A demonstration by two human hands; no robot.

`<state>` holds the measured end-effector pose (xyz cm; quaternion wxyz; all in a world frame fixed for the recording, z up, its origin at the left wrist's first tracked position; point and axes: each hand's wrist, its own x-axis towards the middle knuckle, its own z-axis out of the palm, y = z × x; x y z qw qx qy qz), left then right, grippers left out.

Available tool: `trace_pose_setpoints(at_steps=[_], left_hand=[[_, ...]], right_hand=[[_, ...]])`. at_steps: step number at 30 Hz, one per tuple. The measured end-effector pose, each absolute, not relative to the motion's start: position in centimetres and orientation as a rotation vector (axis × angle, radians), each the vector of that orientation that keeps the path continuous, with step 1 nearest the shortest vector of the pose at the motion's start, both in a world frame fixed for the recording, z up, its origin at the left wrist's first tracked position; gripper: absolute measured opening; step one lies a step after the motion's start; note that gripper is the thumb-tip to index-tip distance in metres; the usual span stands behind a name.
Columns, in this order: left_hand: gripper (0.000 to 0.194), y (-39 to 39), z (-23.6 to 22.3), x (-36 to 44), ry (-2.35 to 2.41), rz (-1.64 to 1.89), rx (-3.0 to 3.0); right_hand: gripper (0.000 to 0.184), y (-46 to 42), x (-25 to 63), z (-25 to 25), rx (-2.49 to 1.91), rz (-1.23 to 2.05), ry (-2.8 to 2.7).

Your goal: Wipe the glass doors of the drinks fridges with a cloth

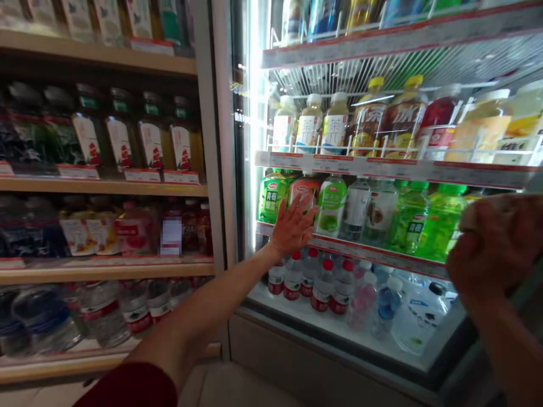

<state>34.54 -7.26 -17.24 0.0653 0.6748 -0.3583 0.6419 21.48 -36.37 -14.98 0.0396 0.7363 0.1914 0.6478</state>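
My left hand [294,223] is open, fingers spread, reaching toward the third shelf of a lit drinks cooler. Behind its fingers is a bottle with a reddish-orange label [304,187], partly covered by the hand. I cannot tell whether they touch. On either side stand a green plum drink bottle [271,198] and a bottle with a green-and-white label [332,204]. At the right edge, my right hand [494,249] is raised, closed and blurred by motion. Something pale and beige shows at its top, possibly cloth, but I cannot make it out.
The cooler's wire shelf [382,164] holds tea and juice bottles. Red-capped water bottles [326,285] and a large clear jug [419,319] stand at the bottom. A dark frame edge runs along the lower right. Left of a grey post [218,141], wooden shelves [102,185] carry more bottles.
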Motion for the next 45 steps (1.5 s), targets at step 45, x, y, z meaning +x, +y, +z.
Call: trace_pose_setpoints(at_steps=[45], left_hand=[[0.061, 4.3, -16.9, 38.1, -1.096, 1.944, 2.077]], right_hand=[[0.055, -19.7, 29.8, -13.6, 2.165, 2.163, 0.422]])
